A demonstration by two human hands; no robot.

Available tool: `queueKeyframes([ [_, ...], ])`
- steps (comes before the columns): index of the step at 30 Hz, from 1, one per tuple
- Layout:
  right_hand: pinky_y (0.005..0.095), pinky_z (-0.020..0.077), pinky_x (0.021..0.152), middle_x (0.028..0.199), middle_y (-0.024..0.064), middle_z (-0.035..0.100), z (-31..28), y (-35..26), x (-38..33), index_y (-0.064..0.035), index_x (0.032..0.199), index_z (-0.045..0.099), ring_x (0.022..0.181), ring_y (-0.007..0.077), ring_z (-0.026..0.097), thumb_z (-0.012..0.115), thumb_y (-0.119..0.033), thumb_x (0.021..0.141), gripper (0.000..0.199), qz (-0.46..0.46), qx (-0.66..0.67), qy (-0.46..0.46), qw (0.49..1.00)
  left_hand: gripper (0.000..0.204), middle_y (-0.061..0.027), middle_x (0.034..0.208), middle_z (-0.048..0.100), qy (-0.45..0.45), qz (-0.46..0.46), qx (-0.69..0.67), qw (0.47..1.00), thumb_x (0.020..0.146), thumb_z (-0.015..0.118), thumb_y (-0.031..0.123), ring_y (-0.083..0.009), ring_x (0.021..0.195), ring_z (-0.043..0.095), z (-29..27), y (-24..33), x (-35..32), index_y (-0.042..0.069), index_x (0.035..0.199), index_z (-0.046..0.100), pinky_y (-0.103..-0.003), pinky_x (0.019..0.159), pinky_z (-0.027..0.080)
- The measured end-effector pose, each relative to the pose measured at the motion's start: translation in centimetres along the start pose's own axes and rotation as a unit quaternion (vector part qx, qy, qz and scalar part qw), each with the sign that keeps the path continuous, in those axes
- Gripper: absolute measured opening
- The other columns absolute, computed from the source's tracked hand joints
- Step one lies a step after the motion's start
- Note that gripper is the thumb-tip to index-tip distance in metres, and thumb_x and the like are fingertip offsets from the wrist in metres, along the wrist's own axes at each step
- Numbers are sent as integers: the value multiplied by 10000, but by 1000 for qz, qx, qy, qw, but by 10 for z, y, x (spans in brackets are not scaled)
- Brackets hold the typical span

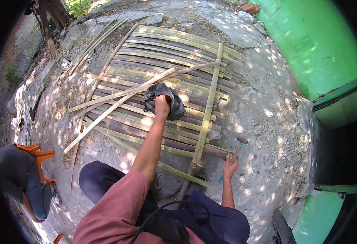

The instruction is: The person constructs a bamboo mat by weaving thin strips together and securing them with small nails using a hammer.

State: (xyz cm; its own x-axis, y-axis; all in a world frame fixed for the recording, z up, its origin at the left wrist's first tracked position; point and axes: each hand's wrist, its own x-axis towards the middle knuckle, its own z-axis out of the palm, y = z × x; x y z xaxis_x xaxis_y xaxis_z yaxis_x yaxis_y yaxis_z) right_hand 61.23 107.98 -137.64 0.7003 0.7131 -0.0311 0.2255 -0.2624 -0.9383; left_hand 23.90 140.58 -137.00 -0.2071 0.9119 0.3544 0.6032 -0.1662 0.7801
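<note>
Black and crumpled, the bag [177, 109] sits directly under the fingers of the left hand [161, 106]. The fingertips are hidden in its folds, so I cannot tell whether they grasp the bag or something inside. The right hand [230, 166] is clenched around the handle of a hammer [236, 151], with the head just beyond the fingers. Beneath the left fingers lie the bamboo slats [162, 46]; pale strips [93, 130] cross to their left, and a crosspiece [210, 101] runs to their right. In my judgement, the bag should rest steady while these fingers work, and the hammer should stay well apart from them.
</note>
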Motion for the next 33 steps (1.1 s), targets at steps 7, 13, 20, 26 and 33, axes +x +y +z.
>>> queueKeyframes([
  [7, 370, 603, 713, 883, 82, 703, -8, -1, 5, -10, 996, 617, 738, 198, 750, 815, -193, 1013, 270, -23, -53, 9, 998, 213, -298, 937, 730, 4, -3, 42, 999, 745, 743, -77, -543, 954, 704, -6, 6, 2, -45, 940, 664, -571, 814, 559],
  [13, 359, 588, 708, 888, 83, 710, -6, -10, 1, -8, 1014, 620, 737, 203, 766, 806, -174, 1017, 249, 4, 3, 1, 1000, 316, -297, 1001, 745, 1, -39, 77, 996, 723, 834, -22, -515, 1024, 713, -10, 10, -5, -54, 1000, 683, -567, 878, 562],
  [20, 355, 583, 690, 899, 87, 708, -6, -11, 1, -12, 992, 600, 723, 205, 766, 805, -179, 1019, 265, 3, -11, -3, 1000, 194, -325, 950, 735, 8, -37, 38, 999, 787, 776, 2, -526, 999, 722, -14, 9, 1, -60, 957, 706, -563, 877, 571],
  [26, 364, 596, 672, 914, 102, 716, -5, -7, 1, -25, 954, 556, 718, 204, 756, 794, -174, 1026, 290, -3, 20, -5, 1000, 144, -296, 913, 727, 36, 33, 78, 996, 804, 706, -23, -543, 946, 695, -13, 9, 6, -40, 944, 675, -571, 839, 557],
  [33, 369, 617, 673, 933, 110, 719, 12, -9, 2, -26, 953, 552, 720, 210, 756, 793, -157, 1025, 284, -12, 38, -19, 999, 301, -263, 1006, 787, -48, -55, 119, 990, 765, 705, -52, -452, 983, 760, -51, -5, 36, -43, 1061, 760, -470, 908, 607],
])
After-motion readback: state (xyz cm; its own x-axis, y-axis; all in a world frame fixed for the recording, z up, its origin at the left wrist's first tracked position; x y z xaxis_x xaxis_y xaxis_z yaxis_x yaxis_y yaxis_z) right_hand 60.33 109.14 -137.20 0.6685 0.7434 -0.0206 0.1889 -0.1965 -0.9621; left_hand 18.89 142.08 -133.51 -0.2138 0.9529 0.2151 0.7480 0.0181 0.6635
